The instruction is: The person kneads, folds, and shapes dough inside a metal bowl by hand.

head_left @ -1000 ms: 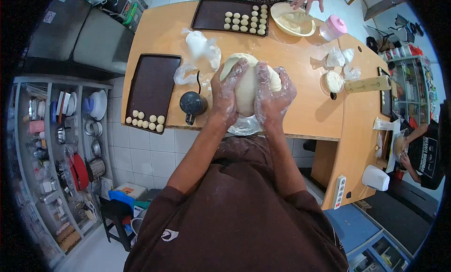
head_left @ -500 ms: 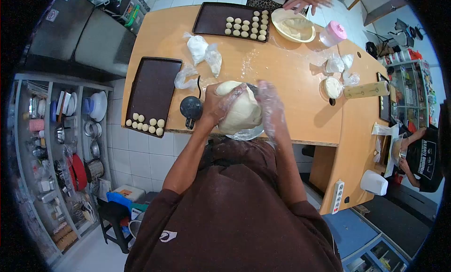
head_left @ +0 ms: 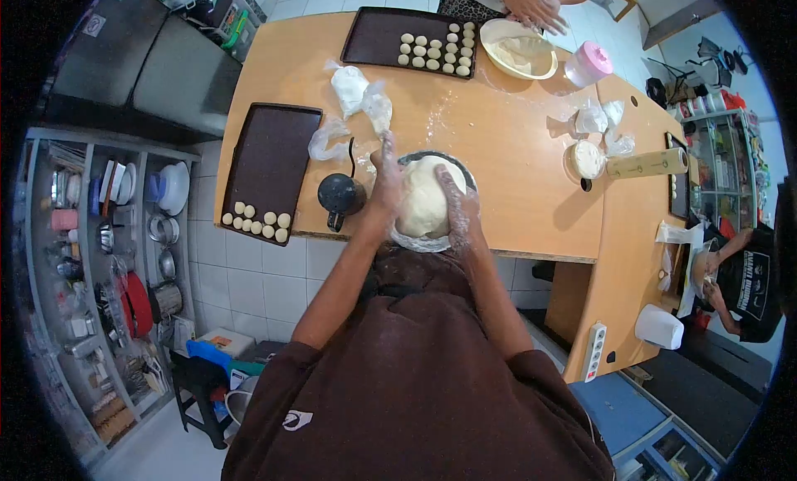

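A large, smooth ball of pale dough (head_left: 425, 197) sits in a bowl (head_left: 466, 175) near the table's front edge; clear plastic shows under its near side. At the dough's left side is my left hand (head_left: 388, 186), floury, its fingers stretched out and pointing away from me. My right hand (head_left: 459, 205) cups the right side of the dough, fingers curved over its top. Just left of the bowl stands a dark, round device with a cord (head_left: 339, 193).
Trays with small dough balls lie left (head_left: 270, 161) and at the back (head_left: 386, 37). Flour bags (head_left: 349, 87), a cream bowl (head_left: 544, 62), a pink-lidded jar (head_left: 589, 63) and a film roll (head_left: 649, 163) share the table. One person's hands (head_left: 535, 6) are behind it; another person (head_left: 747, 273) works at right.
The dough has gone from being held up and tilted in my left hand to sitting in the bowl. My right hand has come in onto its side; my left fingers have straightened.
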`<state>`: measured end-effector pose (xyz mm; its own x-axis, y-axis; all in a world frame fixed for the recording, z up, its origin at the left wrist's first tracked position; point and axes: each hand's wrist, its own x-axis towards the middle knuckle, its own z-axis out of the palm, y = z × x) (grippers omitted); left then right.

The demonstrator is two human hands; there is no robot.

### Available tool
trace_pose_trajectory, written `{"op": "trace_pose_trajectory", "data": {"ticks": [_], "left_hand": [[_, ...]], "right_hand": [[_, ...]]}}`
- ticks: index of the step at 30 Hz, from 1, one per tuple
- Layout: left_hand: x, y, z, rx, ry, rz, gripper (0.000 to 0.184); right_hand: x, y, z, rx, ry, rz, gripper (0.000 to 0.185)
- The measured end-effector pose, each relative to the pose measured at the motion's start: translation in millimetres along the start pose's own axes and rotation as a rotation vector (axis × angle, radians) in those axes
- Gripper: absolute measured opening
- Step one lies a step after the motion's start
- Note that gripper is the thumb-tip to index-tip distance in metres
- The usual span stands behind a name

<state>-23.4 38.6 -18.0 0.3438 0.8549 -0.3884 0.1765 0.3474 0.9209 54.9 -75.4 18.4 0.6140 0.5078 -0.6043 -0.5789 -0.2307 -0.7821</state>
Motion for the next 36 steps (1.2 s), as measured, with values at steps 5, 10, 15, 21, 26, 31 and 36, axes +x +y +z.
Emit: {"op": "trace_pose_trajectory", "data": {"ticks": [5,10,15,21,26,31,36], "left_hand": [[-40,22,-18,0.181,-0.171,0.152,0.049],[-66,24,7,-0.192,-0.151,-0.049,0.055],[-62,40,1,-0.147,-0.197,-0.135,0.042],[-31,12,-8,-0.302,-0.223,-0.196,0.035],[-24,19,-28,-0.237,-0.370,-0.160,0.039],[-13,13,-38,0.143,-0.475,-0.077,0.044],[-12,-16,-23,0.138,-0.157,-0.048,0.049]], "right_hand": [[18,10,-16,0.184,0.109,0.014,0.057],[22,21,-17,0.053,0.031,-0.128,0.054],[10,26,-7,0.493,-0.311,0.092,0.059],[15,4,-8,-0.146,-0.105,-0.014,0.059],[-3,-11,-15,-0.772,0.186,-0.693,0.060],[-5,-22,-10,-0.704,-0.132,-0.435,0.055],[10,-6,-16,-0.360,-0.242,-0.165,0.042]]}}
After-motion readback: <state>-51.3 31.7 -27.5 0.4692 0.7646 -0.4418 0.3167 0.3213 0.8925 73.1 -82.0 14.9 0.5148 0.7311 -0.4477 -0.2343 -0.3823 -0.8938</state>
